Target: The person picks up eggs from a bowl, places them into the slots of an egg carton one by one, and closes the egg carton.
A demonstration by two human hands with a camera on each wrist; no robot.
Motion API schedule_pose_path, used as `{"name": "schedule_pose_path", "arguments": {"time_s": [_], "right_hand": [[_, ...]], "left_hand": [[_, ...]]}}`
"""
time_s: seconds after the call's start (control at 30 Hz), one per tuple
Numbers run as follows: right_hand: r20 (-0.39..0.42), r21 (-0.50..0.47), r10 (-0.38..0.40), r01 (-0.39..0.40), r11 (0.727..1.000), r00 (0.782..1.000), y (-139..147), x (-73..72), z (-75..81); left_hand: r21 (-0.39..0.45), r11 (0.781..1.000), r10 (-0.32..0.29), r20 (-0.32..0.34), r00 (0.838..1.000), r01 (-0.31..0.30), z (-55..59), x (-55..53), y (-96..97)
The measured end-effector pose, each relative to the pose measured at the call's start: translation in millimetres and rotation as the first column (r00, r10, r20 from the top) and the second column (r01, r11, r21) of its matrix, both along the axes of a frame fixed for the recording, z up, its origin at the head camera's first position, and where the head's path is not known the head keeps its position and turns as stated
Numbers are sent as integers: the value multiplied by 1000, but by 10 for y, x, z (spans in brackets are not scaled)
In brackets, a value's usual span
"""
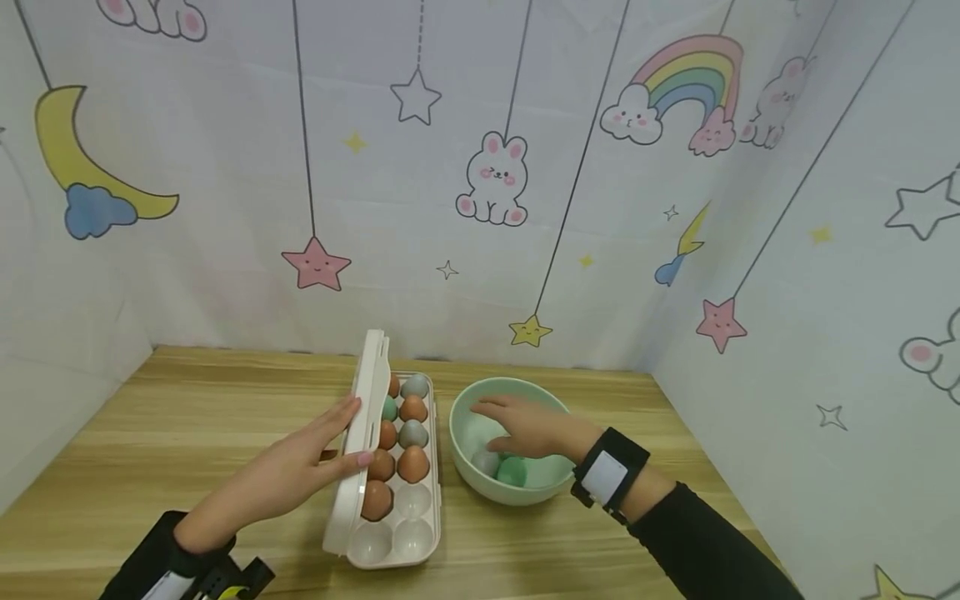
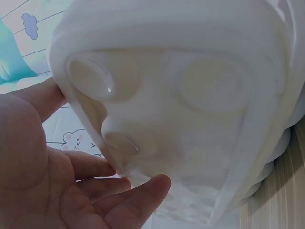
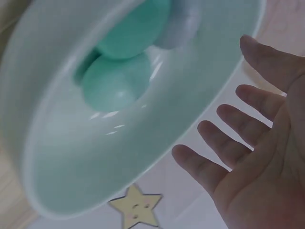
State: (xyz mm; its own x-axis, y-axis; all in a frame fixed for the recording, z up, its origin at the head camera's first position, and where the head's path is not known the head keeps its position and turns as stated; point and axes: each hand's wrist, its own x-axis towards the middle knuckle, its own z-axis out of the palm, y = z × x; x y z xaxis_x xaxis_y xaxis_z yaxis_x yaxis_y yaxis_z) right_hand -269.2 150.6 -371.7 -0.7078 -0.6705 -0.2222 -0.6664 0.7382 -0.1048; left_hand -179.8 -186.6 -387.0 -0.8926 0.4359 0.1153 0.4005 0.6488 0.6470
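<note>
A white plastic egg carton lies lengthwise on the table, its lid tilted up on the left side. Brown, grey and green eggs fill most wells; three wells at the near end hold none. My left hand holds the lid by its edge, thumb over the rim, while the left wrist view shows fingers against the lid's outer face. My right hand hovers over a pale green bowl, fingers spread and nothing in them. Inside the bowl are green eggs and a greyish egg.
The wooden table runs back to a white cloth backdrop printed with rabbits, stars and a rainbow. Another printed panel rises along the right side. The bowl stands just right of the carton, with a narrow gap between them.
</note>
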Motion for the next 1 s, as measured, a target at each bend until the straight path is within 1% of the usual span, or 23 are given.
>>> {"name": "schedule_pose_path", "arguments": {"time_s": [0.17,0.27,0.4,0.6,0.8,0.9,1.0], "right_hand": [[47,30,-81,80,996,996,158,-137,-39],[74,52,-127,124,991,989,229,-215,-60],[113,74,-152,145,987,982,274,-305,-88],[146,153,-137,115,982,980,222,-376,-159],[131,242,-122,87,966,984,111,-372,-236],[118,264,-109,74,962,987,66,-385,-242],[113,270,-112,78,960,987,32,-425,-223]], "left_hand": [[7,1000,1,12,1000,-1,11,7,-7],[7,1000,1,26,1000,-1,19,16,-8],[6,1000,2,32,999,-2,37,21,-13],[-1,1000,-4,5,1000,4,51,31,-22],[8,1000,-9,12,1000,9,29,23,-9],[11,1000,-10,27,1000,9,24,17,-4],[10,1000,-7,30,1000,6,23,21,-6]]}}
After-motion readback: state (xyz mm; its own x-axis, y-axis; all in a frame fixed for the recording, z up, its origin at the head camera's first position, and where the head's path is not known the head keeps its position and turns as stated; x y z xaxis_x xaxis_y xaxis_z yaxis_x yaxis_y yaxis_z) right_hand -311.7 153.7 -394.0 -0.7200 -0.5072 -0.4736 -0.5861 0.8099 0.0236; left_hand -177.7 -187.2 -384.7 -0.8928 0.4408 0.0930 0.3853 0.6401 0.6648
